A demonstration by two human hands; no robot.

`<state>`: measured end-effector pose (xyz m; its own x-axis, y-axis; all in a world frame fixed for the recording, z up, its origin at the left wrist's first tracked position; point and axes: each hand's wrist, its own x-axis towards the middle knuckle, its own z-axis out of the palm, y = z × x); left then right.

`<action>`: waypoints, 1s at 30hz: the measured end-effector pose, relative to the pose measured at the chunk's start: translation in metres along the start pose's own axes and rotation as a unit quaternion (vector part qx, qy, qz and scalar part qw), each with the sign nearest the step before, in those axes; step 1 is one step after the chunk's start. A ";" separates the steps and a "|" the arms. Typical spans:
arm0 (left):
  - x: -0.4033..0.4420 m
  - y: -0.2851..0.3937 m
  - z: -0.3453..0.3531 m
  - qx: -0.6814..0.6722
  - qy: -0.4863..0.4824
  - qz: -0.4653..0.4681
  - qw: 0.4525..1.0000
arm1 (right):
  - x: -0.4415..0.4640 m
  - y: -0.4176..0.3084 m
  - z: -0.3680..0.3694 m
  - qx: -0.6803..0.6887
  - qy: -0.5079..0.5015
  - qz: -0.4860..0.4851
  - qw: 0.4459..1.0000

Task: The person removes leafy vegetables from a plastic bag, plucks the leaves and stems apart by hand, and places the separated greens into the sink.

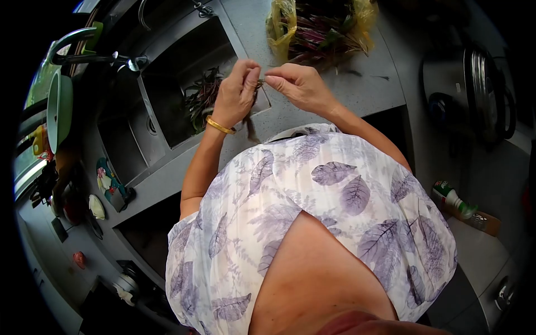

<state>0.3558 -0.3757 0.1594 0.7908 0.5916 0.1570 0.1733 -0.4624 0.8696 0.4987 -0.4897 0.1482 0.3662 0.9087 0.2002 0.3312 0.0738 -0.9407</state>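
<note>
My left hand, with a gold bracelet at the wrist, is closed around a leafy stalk near the sink's right edge. Part of that stalk hangs below the fingers. Close beside it, my right hand pinches with thumb and forefinger at the stalk's upper end; what lies between these fingertips is too small to make out. Dark purple-green leaves lie in the sink basin, behind my left hand. A yellow plastic bag holding purple-stemmed greens stands on the counter beyond my right hand.
A faucet reaches over the sink from the left, near a pale green basin. At the right stands a dark appliance with a shiny rim. Small plant scraps lie on the counter.
</note>
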 end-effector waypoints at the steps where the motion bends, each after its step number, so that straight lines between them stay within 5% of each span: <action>1: -0.002 -0.007 -0.007 0.035 -0.008 -0.022 0.999 | 0.000 -0.001 -0.004 -0.050 0.021 -0.028 0.998; 5: -0.002 -0.029 -0.045 0.201 0.050 -0.016 0.978 | -0.013 0.021 -0.040 -0.213 0.136 -0.048 0.966; 8: -0.011 -0.068 -0.075 0.441 0.059 -0.024 0.895 | -0.032 0.035 -0.070 -0.324 0.171 0.095 0.926; 10: -0.010 -0.071 -0.085 0.485 0.099 0.004 0.869 | -0.040 0.047 -0.079 -0.374 0.140 0.142 0.906; 14: 0.004 -0.054 -0.071 0.280 0.102 0.031 0.954 | -0.044 0.072 -0.073 -0.351 0.147 0.173 0.908; 18: 0.019 -0.025 -0.040 0.236 0.094 0.142 0.957 | -0.042 0.070 -0.070 -0.298 0.209 0.079 0.928; 21: 0.024 -0.009 -0.031 0.143 0.075 0.139 0.977 | -0.036 0.043 -0.075 -0.315 0.262 -0.050 0.911; 27: 0.029 0.043 -0.008 0.040 0.065 0.242 0.967 | -0.023 0.008 -0.076 -0.235 0.259 -0.120 0.929; 30: 0.033 0.055 0.011 0.138 0.057 0.326 0.934 | -0.020 -0.007 -0.068 0.028 0.223 0.024 0.974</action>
<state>0.3980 -0.3893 0.2074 0.7159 0.1851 0.6732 -0.1653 -0.8919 0.4210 0.5483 -0.5358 0.1691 0.7259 0.6435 0.2429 0.2610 0.0691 -0.9629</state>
